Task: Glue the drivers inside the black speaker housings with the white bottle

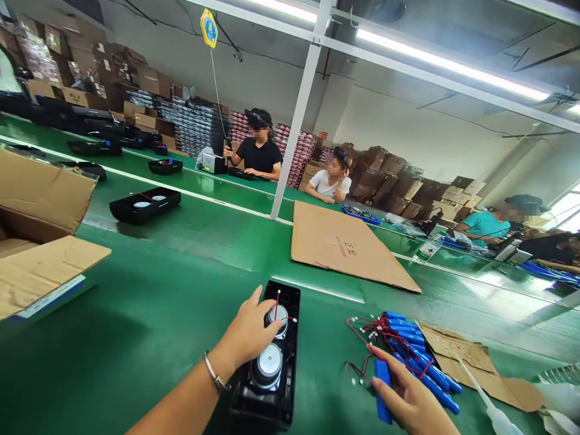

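Observation:
A black speaker housing (290, 362) lies on the green bench in front of me, its inside facing up. It holds two round silver-backed speakers (270, 360), and thin red and black leads with white plugs rise near the upper one. My left hand (251, 332) grips the housing's left side, with fingers reaching over the upper speaker. To the right, my right hand (408, 393) holds a blue battery pack (383, 396) between thumb and fingers. Red and black wires run from the packs. Just beyond this hand lies a pile of blue battery packs (408, 338).
A flattened cardboard sheet (348, 241) lies ahead, and an open carton (40, 235) stands at left. Another speaker housing (145, 205) sits farther off. Torn cardboard (475, 362) and a white nozzle bottle (498, 417) are at right. Several people sit across the bench.

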`<state>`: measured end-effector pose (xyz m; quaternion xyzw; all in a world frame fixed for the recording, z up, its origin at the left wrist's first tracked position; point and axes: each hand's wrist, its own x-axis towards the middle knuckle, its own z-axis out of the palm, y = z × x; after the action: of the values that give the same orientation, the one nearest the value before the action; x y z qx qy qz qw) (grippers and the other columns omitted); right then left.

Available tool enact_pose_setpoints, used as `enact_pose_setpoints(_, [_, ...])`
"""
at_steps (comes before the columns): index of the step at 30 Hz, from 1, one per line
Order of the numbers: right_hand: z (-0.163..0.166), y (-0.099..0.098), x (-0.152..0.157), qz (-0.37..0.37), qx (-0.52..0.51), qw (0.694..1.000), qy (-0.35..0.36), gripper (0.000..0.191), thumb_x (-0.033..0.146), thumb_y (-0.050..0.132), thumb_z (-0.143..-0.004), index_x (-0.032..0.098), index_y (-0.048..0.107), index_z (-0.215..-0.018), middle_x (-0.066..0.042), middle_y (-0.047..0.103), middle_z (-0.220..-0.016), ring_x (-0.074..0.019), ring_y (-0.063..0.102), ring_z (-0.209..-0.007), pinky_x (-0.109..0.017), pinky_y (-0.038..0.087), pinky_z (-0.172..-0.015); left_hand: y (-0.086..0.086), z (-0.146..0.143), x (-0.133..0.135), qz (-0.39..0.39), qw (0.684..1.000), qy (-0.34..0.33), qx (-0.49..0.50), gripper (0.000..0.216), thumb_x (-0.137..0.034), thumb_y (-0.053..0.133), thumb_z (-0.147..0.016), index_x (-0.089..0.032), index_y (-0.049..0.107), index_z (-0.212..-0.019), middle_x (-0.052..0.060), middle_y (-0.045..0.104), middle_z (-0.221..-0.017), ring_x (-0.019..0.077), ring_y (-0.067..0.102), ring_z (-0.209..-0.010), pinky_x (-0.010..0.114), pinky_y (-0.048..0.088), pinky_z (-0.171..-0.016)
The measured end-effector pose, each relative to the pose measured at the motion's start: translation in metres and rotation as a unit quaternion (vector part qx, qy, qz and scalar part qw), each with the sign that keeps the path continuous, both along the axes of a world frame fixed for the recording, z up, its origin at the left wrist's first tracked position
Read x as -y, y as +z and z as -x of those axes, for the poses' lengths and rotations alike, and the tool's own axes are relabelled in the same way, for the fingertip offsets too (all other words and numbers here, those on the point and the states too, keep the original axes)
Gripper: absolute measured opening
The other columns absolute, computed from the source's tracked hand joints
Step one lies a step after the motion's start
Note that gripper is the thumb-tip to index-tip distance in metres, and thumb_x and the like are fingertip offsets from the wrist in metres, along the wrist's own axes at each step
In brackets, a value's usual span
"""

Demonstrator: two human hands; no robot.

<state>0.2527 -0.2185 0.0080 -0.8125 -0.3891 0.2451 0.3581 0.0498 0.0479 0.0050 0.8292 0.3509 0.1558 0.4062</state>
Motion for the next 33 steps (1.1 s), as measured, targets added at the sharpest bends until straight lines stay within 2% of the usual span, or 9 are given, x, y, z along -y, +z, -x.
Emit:
enact_pose_setpoints(3, [0.013,0.023,-0.036,-0.097,-0.091,0.991,-0.023,0.059,0.052,0.051,-0.083,0.016,0.036,-0.127,-0.007,0.059,-0.1,-0.0148,0.057,-0.074,-0.023,0.047,-0.065,-0.003,0.002,-0.003,0.061,0.997,-0.047,0.013,0.031,-0.025,0.052,-0.076,-0.023,0.066,-0.104,0.007,0.013,-0.15,0.0255,0.016,-0.137,0.041,0.016,-0.113])
enact_pose_setpoints(5, [0.017,0.028,-0.068,-0.172,-0.09,0.98,-0.028,0.056,0.052,0.055,-0.082,0.016,0.039,-0.123,-0.009,0.058,-0.104,-0.0145,0.058,-0.076,-0.023,0.048,-0.068,-0.006,0.005,-0.004,0.105,0.992,-0.064,0.029,0.035,-0.014,0.047,-0.073,-0.024,0.069,-0.098,0.0,0.009,-0.151,0.023,0.012,-0.138,0.037,0.01,-0.115])
enact_pose_setpoints(10, [0.023,0.013,-0.161,-0.248,-0.022,0.968,-0.003,0.046,0.05,0.05,-0.083,0.015,0.05,-0.114,-0.009,0.059,-0.101,-0.0155,0.058,-0.075,-0.03,0.049,-0.075,-0.006,0.011,0.002,0.09,0.993,-0.061,0.04,0.038,-0.004,0.042,-0.066,-0.021,0.072,-0.082,-0.008,-0.002,-0.151,0.0209,0.007,-0.139,0.038,0.006,-0.116])
enact_pose_setpoints(14, [0.032,-0.004,-0.212,-0.252,-0.019,0.967,0.034,0.043,0.047,0.051,-0.08,0.016,0.055,-0.109,-0.006,0.06,-0.09,-0.0161,0.058,-0.069,-0.03,0.052,-0.067,-0.002,0.013,0.01,0.053,0.996,-0.069,0.033,0.039,-0.003,0.04,-0.066,-0.024,0.072,-0.077,-0.011,-0.008,-0.149,0.0182,0.007,-0.139,0.037,0.009,-0.116])
enact_pose_setpoints(18, [0.041,-0.009,-0.229,-0.227,0.029,0.972,0.046,0.031,0.039,0.056,-0.078,0.018,0.06,-0.102,-0.002,0.059,-0.08,-0.0157,0.055,-0.067,-0.029,0.047,-0.066,-0.003,0.013,0.011,0.047,0.996,-0.072,0.021,0.038,-0.004,0.041,-0.066,-0.025,0.071,-0.077,-0.011,-0.011,-0.148,0.0164,0.006,-0.139,0.036,0.009,-0.116])
enact_pose_setpoints(23, [0.049,0.002,-0.232,-0.176,0.113,0.975,0.074,0.013,0.023,0.067,-0.074,0.019,0.064,-0.086,0.001,0.055,-0.075,-0.0149,0.05,-0.068,-0.027,0.038,-0.065,-0.008,0.013,0.01,0.035,0.996,-0.071,0.037,0.035,-0.005,0.043,-0.066,-0.025,0.069,-0.078,-0.009,-0.008,-0.149,0.0155,0.008,-0.139,0.037,0.011,-0.115])
enact_pose_setpoints(26, [0.054,0.009,-0.235,-0.155,0.159,0.97,0.098,0.012,0.02,0.073,-0.07,0.018,0.062,-0.076,0.001,0.052,-0.074,-0.0152,0.047,-0.07,-0.026,0.034,-0.065,-0.008,0.013,0.009,0.033,0.996,-0.073,0.041,0.034,-0.006,0.044,-0.066,-0.025,0.069,-0.077,-0.008,-0.006,-0.15,0.0167,0.009,-0.139,0.037,0.01,-0.115])
enact_pose_setpoints(28, [0.055,0.011,-0.236,-0.146,0.178,0.967,0.112,0.014,0.02,0.074,-0.071,0.017,0.063,-0.078,0.0,0.053,-0.076,-0.0155,0.047,-0.073,-0.026,0.034,-0.066,-0.007,0.013,0.009,0.032,0.996,-0.073,0.04,0.033,-0.006,0.046,-0.066,-0.026,0.069,-0.079,-0.007,-0.005,-0.15,0.0176,0.009,-0.139,0.037,0.009,-0.115])
enact_pose_setpoints(33, [0.055,0.01,-0.236,-0.125,0.196,0.963,0.135,0.012,0.023,0.059,-0.085,0.019,0.065,-0.096,-0.002,0.058,-0.084,-0.0153,0.051,-0.078,-0.025,0.036,-0.07,-0.003,0.015,0.009,0.049,0.995,-0.079,0.037,0.021,-0.015,0.057,-0.065,-0.025,0.07,-0.078,-0.001,-0.006,-0.151,0.0196,0.01,-0.139,0.035,0.013,-0.114])
